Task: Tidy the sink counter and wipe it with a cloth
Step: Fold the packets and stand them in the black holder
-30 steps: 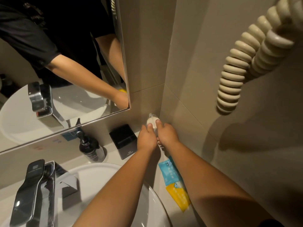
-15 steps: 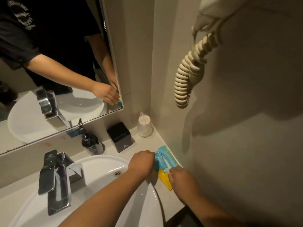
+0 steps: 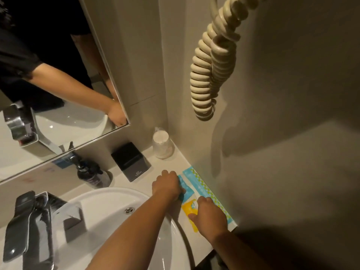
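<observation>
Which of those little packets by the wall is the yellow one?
The yellow packet, lying under the right hand, nearest the counter's front edge. The blue packet by the left hand and the long patterned one are blue.

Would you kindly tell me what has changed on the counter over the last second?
Both hands left the wrapped cup in the corner and came back toward the counter's front edge. The left hand now rests on the blue packet, the right hand on the yellow packet. The cup, black box, pump bottle and tap stayed put.
</observation>
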